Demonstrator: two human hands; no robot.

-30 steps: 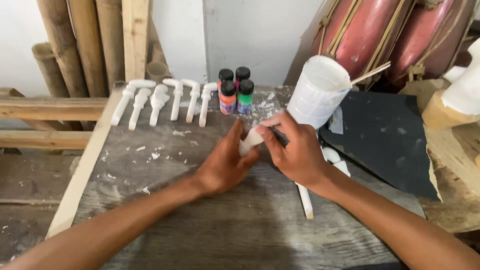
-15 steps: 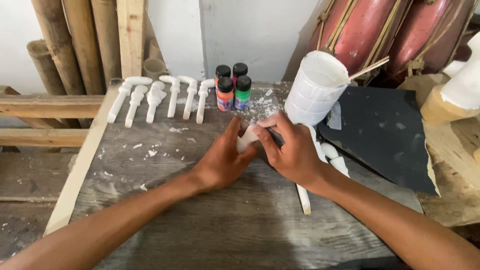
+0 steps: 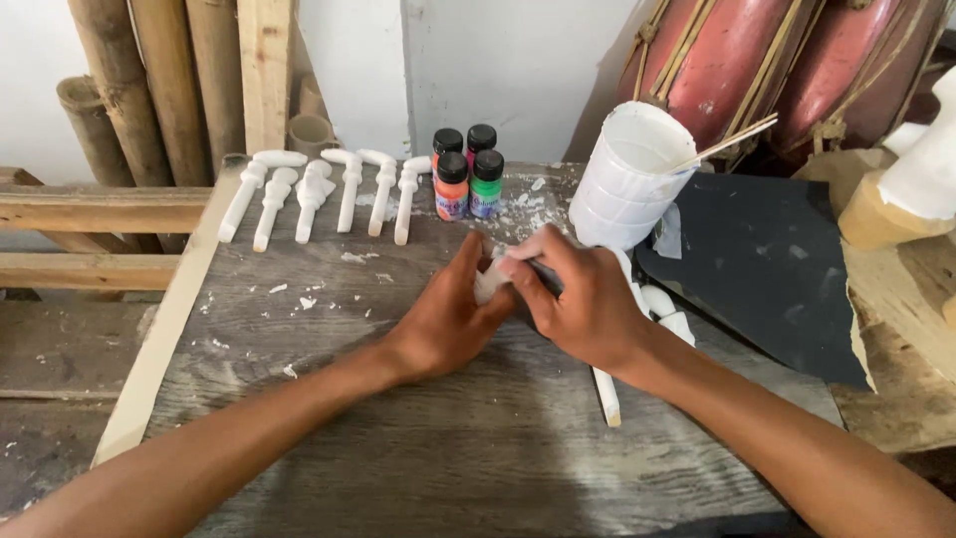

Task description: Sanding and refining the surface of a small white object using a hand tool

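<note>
Weathered wooden table [image 3: 398,448] (paint-flecked), bamboo poles [image 3: 139,90] behind, both hands apparently gripping white piece [image 3: 490,282]

White piece pinched between my hands

I hold a small white carved piece [image 3: 490,282] between my left hand [image 3: 448,319] and right hand [image 3: 588,304], just above the grey wooden tabletop [image 3: 398,438]. Only its pale rounded end shows between my fingertips; my fingers hide the rest, so I cannot tell its full shape.

White carved pieces [image 3: 329,194], black-capped orange, green paint bottles [image 3: 468,179], white cup [image 3: 629,179], grey table [image 3: 478,438]
</note>
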